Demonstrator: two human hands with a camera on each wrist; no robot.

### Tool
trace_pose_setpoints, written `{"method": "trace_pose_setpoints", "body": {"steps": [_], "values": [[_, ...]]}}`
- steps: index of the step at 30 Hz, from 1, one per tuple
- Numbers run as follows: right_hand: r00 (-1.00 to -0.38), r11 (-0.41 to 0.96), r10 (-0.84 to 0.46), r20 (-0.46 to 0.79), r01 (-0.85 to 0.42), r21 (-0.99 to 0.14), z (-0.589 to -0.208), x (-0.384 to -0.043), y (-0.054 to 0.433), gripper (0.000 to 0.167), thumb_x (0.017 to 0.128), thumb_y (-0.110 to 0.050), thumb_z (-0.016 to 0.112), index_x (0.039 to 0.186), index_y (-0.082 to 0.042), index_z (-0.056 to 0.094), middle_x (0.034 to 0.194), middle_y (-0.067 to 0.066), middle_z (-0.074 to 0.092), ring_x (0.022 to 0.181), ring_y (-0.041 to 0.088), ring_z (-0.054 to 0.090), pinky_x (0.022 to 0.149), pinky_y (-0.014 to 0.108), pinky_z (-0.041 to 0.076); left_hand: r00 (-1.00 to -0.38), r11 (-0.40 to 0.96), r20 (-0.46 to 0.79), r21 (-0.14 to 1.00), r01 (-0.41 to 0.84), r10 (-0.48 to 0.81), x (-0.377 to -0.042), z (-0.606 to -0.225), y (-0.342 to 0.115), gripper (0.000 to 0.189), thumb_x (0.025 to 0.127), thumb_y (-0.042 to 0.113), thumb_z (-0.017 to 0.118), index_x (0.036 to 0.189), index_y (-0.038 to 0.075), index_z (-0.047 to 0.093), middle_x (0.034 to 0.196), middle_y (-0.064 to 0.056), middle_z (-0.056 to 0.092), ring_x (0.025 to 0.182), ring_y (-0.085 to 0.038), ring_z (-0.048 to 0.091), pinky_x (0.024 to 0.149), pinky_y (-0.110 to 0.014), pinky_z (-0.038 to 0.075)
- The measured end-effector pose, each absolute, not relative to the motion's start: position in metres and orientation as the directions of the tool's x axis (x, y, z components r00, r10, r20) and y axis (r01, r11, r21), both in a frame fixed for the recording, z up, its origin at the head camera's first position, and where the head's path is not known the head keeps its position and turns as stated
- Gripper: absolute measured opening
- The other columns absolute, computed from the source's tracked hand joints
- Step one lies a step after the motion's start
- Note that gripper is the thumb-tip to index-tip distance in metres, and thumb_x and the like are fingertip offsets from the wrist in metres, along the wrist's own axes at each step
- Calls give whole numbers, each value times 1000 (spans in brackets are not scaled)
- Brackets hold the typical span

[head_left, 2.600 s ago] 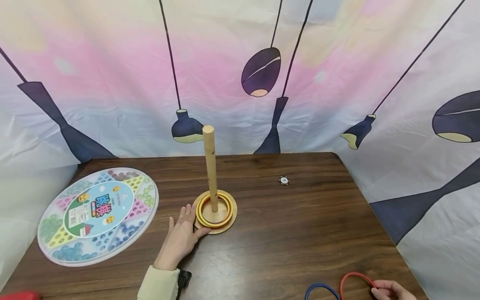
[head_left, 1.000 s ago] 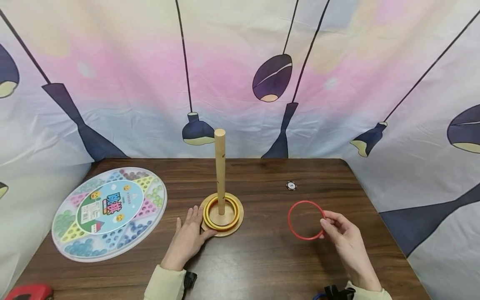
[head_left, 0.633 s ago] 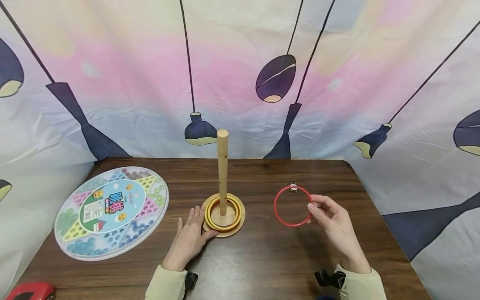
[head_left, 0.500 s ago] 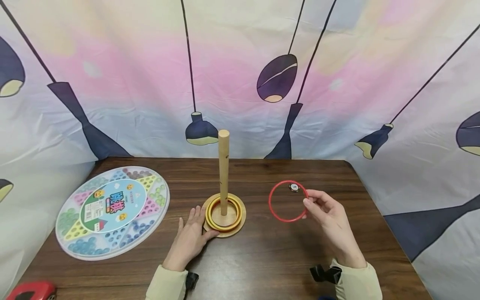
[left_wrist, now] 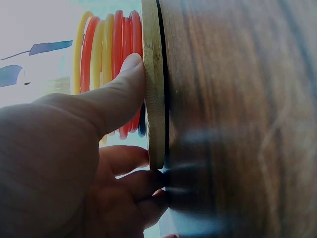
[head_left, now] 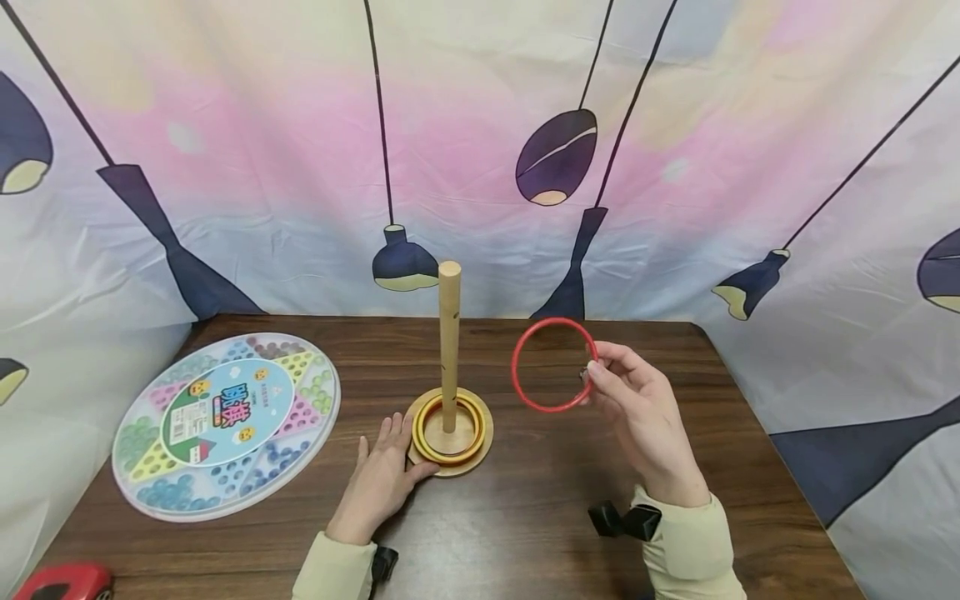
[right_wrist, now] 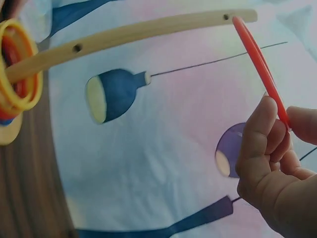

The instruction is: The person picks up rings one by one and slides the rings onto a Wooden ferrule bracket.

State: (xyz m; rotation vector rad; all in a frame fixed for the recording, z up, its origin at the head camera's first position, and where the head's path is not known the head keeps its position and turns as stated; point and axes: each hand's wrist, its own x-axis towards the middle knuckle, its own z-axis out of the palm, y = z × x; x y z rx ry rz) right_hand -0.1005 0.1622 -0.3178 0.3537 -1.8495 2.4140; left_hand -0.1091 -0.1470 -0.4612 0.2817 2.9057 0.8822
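A wooden peg (head_left: 449, 346) stands upright on a round wooden base (head_left: 487, 435), with yellow and red rings (left_wrist: 117, 42) stacked around its foot; a dark one shows lowest in the left wrist view. My left hand (head_left: 377, 492) rests against the base's left edge, thumb (left_wrist: 121, 87) laid at the rim and fingers extended along the side. My right hand (head_left: 647, 417) pinches a red ring (head_left: 551, 408) between thumb and fingers, raised above the table to the right of the peg. In the right wrist view the ring's far side overlaps the peg near its top.
A round Chinese checkers board (head_left: 225, 425) lies on the left of the brown table (head_left: 540, 517). A red toy car (head_left: 67, 581) sits at the front left corner. A small chip (head_left: 583, 375) is mostly hidden behind the right hand. A printed cloth (head_left: 300, 167) hangs behind.
My right hand has lifted the red ring from the front right, away from a blue ring, and carried it up and left toward the peg. My left hand stays at the base.
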Motion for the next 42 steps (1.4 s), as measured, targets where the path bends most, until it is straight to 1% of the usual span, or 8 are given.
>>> {"method": "trace_pose_setpoints", "body": {"steps": [4,12,18,20,26,33,39,42], "values": [[-959,-319,-113,261,-214,-924,-306,-106,154,20,98,-2,55,117,0,61,92,7,56,84,17,57,72,27,53,-979,817,-25,556,155,203,-109,-461,-147,88,87,42,69,150,-4,28,152,-28,26,143,-41,19,110,-68,8],[-941,-389,-158,299,-219,-895,-289,-113,137,22,98,-2,54,119,0,59,93,9,55,86,19,57,74,27,53,-978,806,-29,571,155,208,-108,-462,-148,89,87,42,69,151,-4,26,153,-28,25,144,-41,18,110,-67,7],[-932,-474,-204,299,-174,-863,-281,-117,125,19,99,-1,52,116,-2,60,94,7,57,85,18,57,74,28,53,-978,806,-19,570,159,206,-109,-461,-147,90,87,42,69,151,-3,26,153,-28,25,144,-41,18,110,-67,8],[-930,-482,-209,303,-172,-859,-277,-119,120,18,99,-1,53,116,-2,60,94,7,57,85,18,57,74,28,53,-979,806,-19,571,157,205,-108,-461,-147,90,87,42,69,152,-3,26,153,-28,25,144,-41,18,110,-67,8],[-934,-457,-199,296,-179,-871,-270,-127,101,19,97,-4,57,116,-2,60,92,9,55,84,18,57,72,28,55,-979,809,-34,569,148,203,-108,-461,-146,90,87,42,69,152,-3,25,153,-27,24,144,-40,18,110,-67,7],[-940,-428,-201,277,-171,-888,-271,-141,78,19,97,-2,56,116,-3,61,91,7,55,82,17,57,73,29,56,-980,803,-39,580,135,193,-108,-462,-147,89,87,42,69,151,-2,26,153,-27,25,144,-40,18,110,-67,7],[-944,-385,-207,255,-161,-909,-288,-150,69,19,96,2,55,114,-3,60,92,8,55,81,17,57,73,29,56,-979,806,-28,573,148,200,-108,-462,-147,88,87,42,69,151,-4,28,152,-28,26,144,-41,18,110,-68,7],[-949,-323,-218,227,-149,-935,-303,-154,68,19,95,3,57,114,1,59,92,8,55,79,16,56,70,29,55,-979,807,-15,569,158,203,-108,-463,-147,88,87,42,69,150,-4,29,152,-29,27,143,-41,19,109,-68,8]]}}
